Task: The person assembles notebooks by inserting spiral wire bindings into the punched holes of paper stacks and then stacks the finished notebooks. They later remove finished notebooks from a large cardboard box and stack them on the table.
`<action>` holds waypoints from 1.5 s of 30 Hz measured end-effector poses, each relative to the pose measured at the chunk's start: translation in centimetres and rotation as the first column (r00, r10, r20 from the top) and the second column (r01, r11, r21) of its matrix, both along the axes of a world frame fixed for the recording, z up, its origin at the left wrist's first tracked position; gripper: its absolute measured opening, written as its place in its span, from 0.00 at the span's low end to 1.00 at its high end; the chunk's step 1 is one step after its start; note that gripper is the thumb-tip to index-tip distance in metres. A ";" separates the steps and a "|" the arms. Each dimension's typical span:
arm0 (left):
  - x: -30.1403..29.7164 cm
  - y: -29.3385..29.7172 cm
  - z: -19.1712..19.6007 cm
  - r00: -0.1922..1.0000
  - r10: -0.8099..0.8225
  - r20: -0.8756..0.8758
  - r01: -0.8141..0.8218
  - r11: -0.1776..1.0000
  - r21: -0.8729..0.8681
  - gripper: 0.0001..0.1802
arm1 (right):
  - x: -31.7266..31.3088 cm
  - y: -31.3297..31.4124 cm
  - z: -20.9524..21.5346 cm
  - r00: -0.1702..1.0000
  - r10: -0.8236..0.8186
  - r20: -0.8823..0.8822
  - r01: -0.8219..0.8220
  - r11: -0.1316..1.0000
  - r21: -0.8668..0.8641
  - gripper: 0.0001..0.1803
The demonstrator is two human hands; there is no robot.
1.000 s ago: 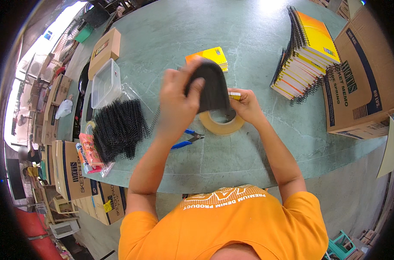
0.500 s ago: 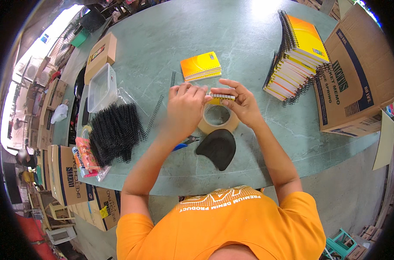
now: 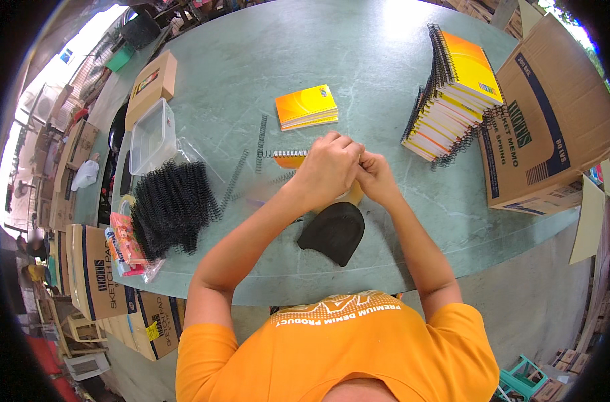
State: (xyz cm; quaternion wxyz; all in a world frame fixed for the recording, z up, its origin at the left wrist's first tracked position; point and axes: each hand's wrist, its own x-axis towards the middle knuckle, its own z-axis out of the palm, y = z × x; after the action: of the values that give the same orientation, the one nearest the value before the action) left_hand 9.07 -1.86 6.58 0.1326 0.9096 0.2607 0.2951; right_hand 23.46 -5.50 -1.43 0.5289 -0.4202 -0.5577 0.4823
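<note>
hands: two, left hand (image 3: 328, 167), right hand (image 3: 375, 177) | loose orange notebooks: two (image 3: 307, 107) (image 3: 288, 159) | notebook stack: one (image 3: 452, 90) | black pad: one (image 3: 333, 231) | clear tub: one (image 3: 151, 135) | coil pile: one (image 3: 171, 204) | loose coils: two (image 3: 261, 142) (image 3: 232, 181)

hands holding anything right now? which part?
Both hands, left hand and right hand, close together on a small spiral notebook, at its right end. The exact grip is hidden under the fingers.

The green table (image 3: 251, 74) bears stacked notebooks (image 3: 452, 94), a cardboard box (image 3: 546, 127), black spiral coils (image 3: 171, 208) and a clear tub (image 3: 152, 137).
</note>
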 end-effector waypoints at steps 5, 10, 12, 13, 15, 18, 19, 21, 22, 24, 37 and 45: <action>0.3 -0.5 1.6 0.993 0.066 -0.097 -0.083 0.980 -0.181 0.11 | -0.2 -0.6 -0.3 1.000 -0.007 -0.020 0.007 1.000 0.016 0.07; -0.5 -1.1 2.2 0.977 0.194 0.088 -0.208 0.957 0.200 0.20 | 0.0 -0.7 3.2 0.999 0.026 -0.035 -0.023 0.996 0.083 0.09; -1.0 -1.1 4.7 0.912 0.302 0.278 -0.366 0.905 0.216 0.27 | 1.4 -1.5 7.8 0.997 -0.050 -0.050 0.056 0.991 0.121 0.10; -1.5 -1.4 6.1 0.844 0.401 0.356 -0.465 0.878 0.114 0.31 | 2.2 -1.6 9.5 0.991 -0.092 -0.095 0.103 0.988 0.115 0.11; -1.7 -1.1 8.3 0.714 0.339 0.613 -0.286 0.940 -0.187 0.33 | 3.1 -1.3 12.7 0.988 -0.092 -0.120 0.107 0.986 0.128 0.13; -1.5 0.5 11.5 0.632 0.271 0.726 0.146 0.878 -0.455 0.30 | 3.3 -0.5 13.1 0.938 -0.180 -0.296 0.236 0.958 0.164 0.16; -0.6 0.8 12.6 0.598 0.192 0.778 0.148 0.928 -0.343 0.27 | 3.4 -0.1 12.5 0.900 -0.221 -0.376 0.301 0.939 0.167 0.17; 2.4 1.2 14.8 0.534 0.030 0.845 0.120 0.986 -0.111 0.23 | 3.5 -0.2 10.8 0.870 -0.285 -0.402 0.329 0.943 0.045 0.19; 4.5 1.6 15.8 0.501 -0.083 0.862 0.100 0.994 0.038 0.18 | 3.7 -0.6 9.8 0.852 -0.323 -0.412 0.347 0.938 -0.018 0.19; 8.5 1.5 17.9 0.608 -0.228 0.761 -0.099 0.929 0.357 0.08 | 4.5 -1.1 7.3 0.899 -0.320 -0.299 0.308 0.947 -0.086 0.20; 19.2 0.6 9.1 0.974 -0.122 0.190 -0.017 0.799 0.601 0.20 | 4.3 -2.4 0.6 0.910 -0.405 0.083 0.413 0.877 -0.247 0.08; 18.8 0.6 10.2 0.973 -0.136 0.184 0.002 0.809 0.588 0.21 | 4.0 -2.4 -0.1 0.922 -0.375 0.100 0.386 0.910 -0.153 0.07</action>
State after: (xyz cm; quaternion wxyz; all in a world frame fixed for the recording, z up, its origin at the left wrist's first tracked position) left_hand 27.84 -1.30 16.80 -0.1145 0.8774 0.1080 0.4531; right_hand 27.49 -7.88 -1.57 0.5554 -0.5807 -0.4397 0.4011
